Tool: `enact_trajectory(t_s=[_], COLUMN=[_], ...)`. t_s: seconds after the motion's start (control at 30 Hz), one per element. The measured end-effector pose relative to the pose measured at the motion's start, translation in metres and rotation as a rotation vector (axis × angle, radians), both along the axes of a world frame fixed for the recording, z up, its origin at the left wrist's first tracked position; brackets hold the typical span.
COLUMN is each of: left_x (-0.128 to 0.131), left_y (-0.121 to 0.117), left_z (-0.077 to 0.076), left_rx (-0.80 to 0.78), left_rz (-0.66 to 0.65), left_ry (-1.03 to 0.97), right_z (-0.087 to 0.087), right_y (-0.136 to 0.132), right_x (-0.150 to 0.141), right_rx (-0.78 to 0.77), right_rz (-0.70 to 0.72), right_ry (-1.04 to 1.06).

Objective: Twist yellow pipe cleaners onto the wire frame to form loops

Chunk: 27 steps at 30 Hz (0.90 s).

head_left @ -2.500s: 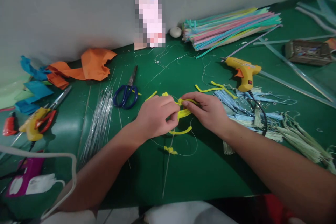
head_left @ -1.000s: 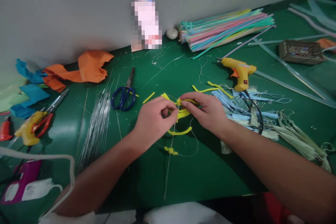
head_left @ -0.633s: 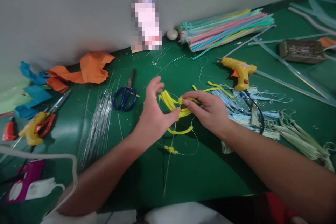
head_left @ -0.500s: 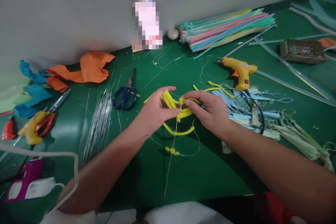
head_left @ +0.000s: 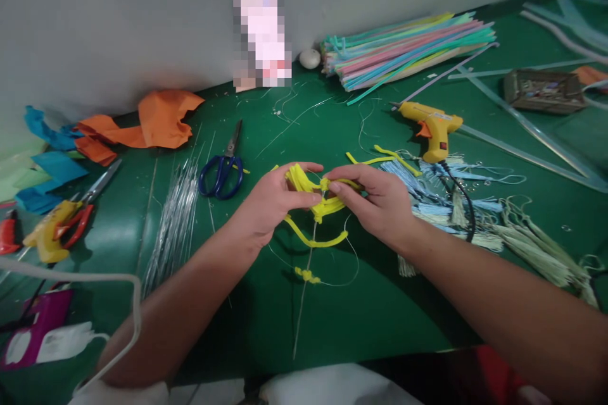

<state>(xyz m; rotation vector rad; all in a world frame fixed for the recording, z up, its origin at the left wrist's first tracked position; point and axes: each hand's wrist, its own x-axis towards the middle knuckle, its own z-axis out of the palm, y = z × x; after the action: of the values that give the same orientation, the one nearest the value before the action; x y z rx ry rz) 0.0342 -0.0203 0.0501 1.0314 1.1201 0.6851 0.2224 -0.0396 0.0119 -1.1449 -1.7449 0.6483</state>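
Note:
Over the middle of the green table point(head_left: 370, 323), my left hand point(head_left: 270, 202) and my right hand point(head_left: 377, 199) both grip a bundle of yellow pipe cleaners point(head_left: 317, 199). Left thumb and fingers close round the looped strands on the left; the right fingertips pinch the knot where a thin wire point(head_left: 304, 304) runs down toward me. A curved yellow strand point(head_left: 316, 240) hangs below the hands. A small yellow twist point(head_left: 306, 275) sits lower on the wire.
Blue scissors point(head_left: 221, 171) and a sheaf of silver wires point(head_left: 173, 228) lie at left. A yellow glue gun point(head_left: 432, 126), tassels point(head_left: 522, 240) and a coloured pipe-cleaner stack point(head_left: 408, 47) are at right. Orange paper point(head_left: 156, 117), another glue gun point(head_left: 52, 234) and a white cable point(head_left: 95, 281) lie far left.
My left hand opened and lifted off the bundle, then closed again round the yellow loops, which now stand up higher. The right hand kept its pinch on the knot.

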Motion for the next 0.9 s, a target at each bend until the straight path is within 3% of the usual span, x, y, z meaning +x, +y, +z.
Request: enact_trajectory(t_s=[0.3,0.9], left_x=[-0.0025,-0.0055], left_y=[-0.0018,0.0026], left_z=[-0.0025,-0.0005], left_rx=[0.073,0.046], left_rz=[0.000,-0.091], left_ry=[0.066,0.023], right_z=[0.0011,-0.0001], right_y=[-0.0007,0.0029], right_x=[0.0002,-0.0005], right_rx=[0.028,-0.064], right_rz=[0.044,0.019], right_ry=[-0.005,0.053])
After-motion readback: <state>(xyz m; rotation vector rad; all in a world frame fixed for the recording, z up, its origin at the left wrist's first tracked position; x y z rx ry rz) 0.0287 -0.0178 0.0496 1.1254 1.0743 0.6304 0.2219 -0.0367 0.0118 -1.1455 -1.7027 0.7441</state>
